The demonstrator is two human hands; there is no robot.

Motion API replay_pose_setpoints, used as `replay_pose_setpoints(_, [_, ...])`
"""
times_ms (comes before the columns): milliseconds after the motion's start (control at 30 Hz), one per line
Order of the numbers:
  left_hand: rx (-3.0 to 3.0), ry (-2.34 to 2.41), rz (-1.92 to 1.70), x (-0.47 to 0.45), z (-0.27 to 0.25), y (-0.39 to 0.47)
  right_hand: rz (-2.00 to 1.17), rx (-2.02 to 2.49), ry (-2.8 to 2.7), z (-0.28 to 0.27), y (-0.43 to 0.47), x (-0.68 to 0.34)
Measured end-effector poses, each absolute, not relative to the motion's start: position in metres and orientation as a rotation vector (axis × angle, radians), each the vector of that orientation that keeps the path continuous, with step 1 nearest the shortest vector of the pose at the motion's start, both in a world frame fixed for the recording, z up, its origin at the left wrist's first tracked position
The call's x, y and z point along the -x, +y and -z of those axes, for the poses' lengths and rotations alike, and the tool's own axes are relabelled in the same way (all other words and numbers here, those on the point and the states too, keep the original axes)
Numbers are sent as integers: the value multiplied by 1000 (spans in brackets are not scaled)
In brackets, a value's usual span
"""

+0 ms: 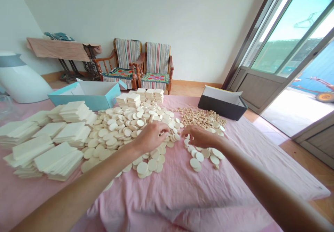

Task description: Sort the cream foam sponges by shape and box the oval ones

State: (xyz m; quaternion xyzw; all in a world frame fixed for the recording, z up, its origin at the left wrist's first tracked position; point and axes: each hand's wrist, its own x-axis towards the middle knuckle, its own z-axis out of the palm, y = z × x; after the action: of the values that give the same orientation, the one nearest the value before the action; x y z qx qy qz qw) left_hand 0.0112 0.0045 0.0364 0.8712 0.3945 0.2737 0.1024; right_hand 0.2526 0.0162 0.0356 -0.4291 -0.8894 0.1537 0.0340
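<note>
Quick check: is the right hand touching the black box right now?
Apart. The head view shows it plainly: the right hand is nearer the camera, with small tan pieces on the pink cloth between it and the black box.

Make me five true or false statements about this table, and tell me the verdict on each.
1. The left hand is at the big pile of discs. True.
2. The black box stands left of the blue box. False: it stands to the right.
3. Stacks of flat pieces lie left of the big pile. True.
4. The right hand is inside the black box. False: it is nearer the viewer, outside it.
5. The tablecloth is pink. True.
</note>
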Motion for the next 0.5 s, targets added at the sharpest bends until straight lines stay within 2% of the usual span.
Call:
replay_pose_setpoints(200, [-2724,696,-424,-68,-27,-35,-430,1300,-2683,-21,13,-257])
replay_pose_setpoints(500, [-2787,791,-338,-101,-5,-47,-583,1618,-2367,-40,13,-309])
